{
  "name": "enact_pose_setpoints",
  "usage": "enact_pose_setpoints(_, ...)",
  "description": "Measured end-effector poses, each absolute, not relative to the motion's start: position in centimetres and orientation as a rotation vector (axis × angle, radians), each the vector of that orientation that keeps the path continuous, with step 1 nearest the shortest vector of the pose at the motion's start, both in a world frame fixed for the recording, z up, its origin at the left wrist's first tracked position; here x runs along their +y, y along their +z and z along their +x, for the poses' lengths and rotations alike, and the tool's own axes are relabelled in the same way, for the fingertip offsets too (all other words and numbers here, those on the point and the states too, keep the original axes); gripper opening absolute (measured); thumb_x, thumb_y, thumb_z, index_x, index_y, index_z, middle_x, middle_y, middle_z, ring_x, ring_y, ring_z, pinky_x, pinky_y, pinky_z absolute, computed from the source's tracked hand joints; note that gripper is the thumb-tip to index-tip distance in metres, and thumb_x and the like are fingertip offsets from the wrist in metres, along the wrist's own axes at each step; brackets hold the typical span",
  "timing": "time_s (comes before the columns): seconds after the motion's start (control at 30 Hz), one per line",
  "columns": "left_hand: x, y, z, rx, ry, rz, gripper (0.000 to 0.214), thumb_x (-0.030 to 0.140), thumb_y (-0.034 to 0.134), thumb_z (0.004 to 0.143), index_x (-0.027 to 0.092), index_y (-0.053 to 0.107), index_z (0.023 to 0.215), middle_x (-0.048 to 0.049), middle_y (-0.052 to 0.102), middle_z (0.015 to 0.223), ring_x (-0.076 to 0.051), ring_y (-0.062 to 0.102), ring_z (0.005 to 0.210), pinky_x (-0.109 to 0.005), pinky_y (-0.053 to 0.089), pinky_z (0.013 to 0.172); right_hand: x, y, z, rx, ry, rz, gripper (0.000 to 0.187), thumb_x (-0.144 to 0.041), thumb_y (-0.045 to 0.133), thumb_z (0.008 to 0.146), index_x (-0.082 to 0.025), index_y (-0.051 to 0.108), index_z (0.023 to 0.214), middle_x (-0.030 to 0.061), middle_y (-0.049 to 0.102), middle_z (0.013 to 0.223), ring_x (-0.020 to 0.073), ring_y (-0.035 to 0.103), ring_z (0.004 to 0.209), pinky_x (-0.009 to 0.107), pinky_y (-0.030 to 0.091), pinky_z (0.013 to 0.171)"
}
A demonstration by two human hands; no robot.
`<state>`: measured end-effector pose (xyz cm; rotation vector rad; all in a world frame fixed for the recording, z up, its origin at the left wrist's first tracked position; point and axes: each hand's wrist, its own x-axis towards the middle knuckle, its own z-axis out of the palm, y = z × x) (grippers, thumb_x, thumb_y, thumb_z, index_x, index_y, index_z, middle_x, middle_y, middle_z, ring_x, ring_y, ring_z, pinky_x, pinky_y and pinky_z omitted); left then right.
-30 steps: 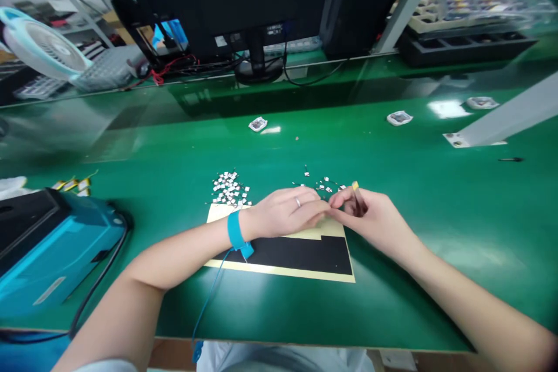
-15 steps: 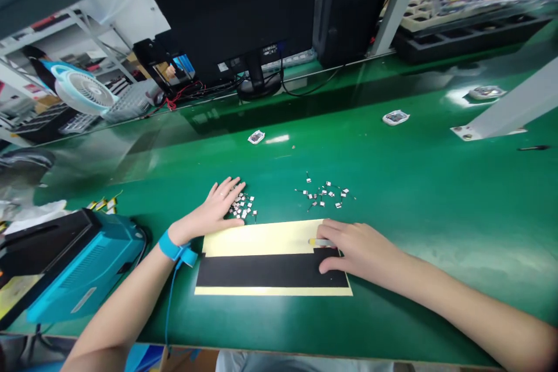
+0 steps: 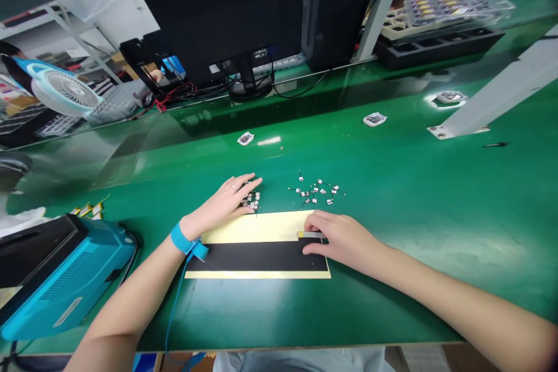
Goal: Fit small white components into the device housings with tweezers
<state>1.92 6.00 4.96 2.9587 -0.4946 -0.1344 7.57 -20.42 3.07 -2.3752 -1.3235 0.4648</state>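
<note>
1. Left hand [image 3: 224, 200] spreads palm down, fingers extended and thumb reaching toward the right, over a cluster of small white parts [image 3: 253, 200]; whether it grips any of them cannot be told.
2. Right hand [image 3: 337, 235] curls over the right end of a yellow-and-black sheet [image 3: 257, 257], closed around a slim grey tool [image 3: 308, 235] whose yellow tip points left. Thumb and forefinger stand apart, one on either side of the tool.
3. Both forearms angle inward from the front edge of the green worktop [image 3: 392, 302], the right one stretched long and low from the right, the left one bent at the elbow.
4. Blue wrist strap [image 3: 185, 240] circles the left wrist, its cord [image 3: 172, 314] running down to the worktop's front edge.
5. Lying near that front edge, the sheet has the cluster just beyond its far edge; a looser scatter of parts [image 3: 319, 181] lies beyond its far right corner.
6. Teal-and-black machine [image 3: 70, 290] sits toward the worktop's front left, while a dark monitor [image 3: 226, 11] stands along the far edge.
</note>
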Motion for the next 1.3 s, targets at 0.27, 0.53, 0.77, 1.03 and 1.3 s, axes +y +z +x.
enact_pose_setpoints(0.27,6.1,5.1,3.5,-0.745,0.015,3.086,0.026,0.018,0.039,0.086,0.019,0.054,0.108,-0.0071,0.057,0.101,-0.019,0.052,0.093,-0.033,0.042,0.080,-20.7,2.9,7.9,-1.322,0.456,-2.316,0.015,-0.027,0.063,0.074,-0.018,0.053,0.080,0.0000,0.059,0.084,0.0145,0.058,0.072,0.022,0.041,0.059)
enact_pose_setpoints(0.53,4.8,6.3,5.3,-0.743,-0.128,2.957,0.016,0.017,0.046,0.083,0.015,0.061,0.077,-0.0042,0.061,0.078,-0.016,0.055,0.076,-0.027,0.044,0.069,-21.0,2.9,7.9,-1.416,0.338,-2.349,0.015,-0.028,0.061,0.077,-0.018,0.057,0.088,0.0013,0.061,0.086,0.0146,0.060,0.075,0.022,0.044,0.061)
enact_pose_setpoints(0.77,2.6,6.5,4.4,-0.481,-0.026,2.639,0.006,0.018,0.055,0.076,0.014,0.059,0.073,-0.0014,0.063,0.075,-0.011,0.057,0.070,-0.021,0.046,0.065,-20.9,2.7,6.6,-1.702,0.148,-2.391,0.015,-0.023,0.055,0.080,-0.016,0.056,0.094,0.0046,0.055,0.089,0.0161,0.058,0.066,0.024,0.038,0.050)
enact_pose_setpoints(1.03,-3.4,3.7,4.0,0.038,-0.098,1.797,0.019,0.025,0.059,0.073,0.013,0.064,0.087,-0.0057,0.062,0.090,-0.013,0.059,0.082,-0.022,0.048,0.075,-20.4,3.4,5.4,-1.827,0.045,-2.476,0.013,-0.005,0.048,0.079,-0.013,0.054,0.085,0.0046,0.054,0.081,0.0166,0.054,0.057,0.026,0.028,0.043)
enact_pose_setpoints(1.3,-3.1,3.2,3.7,0.230,-0.179,1.524,0.021,0.026,0.069,0.063,0.011,0.058,0.074,-0.0036,0.065,0.072,-0.012,0.062,0.071,-0.023,0.049,0.070,-20.2,4.4,4.9,-1.799,0.182,-2.432,0.016,0.002,0.042,0.076,-0.012,0.051,0.079,0.0052,0.055,0.077,0.0161,0.053,0.056,0.025,0.024,0.043)
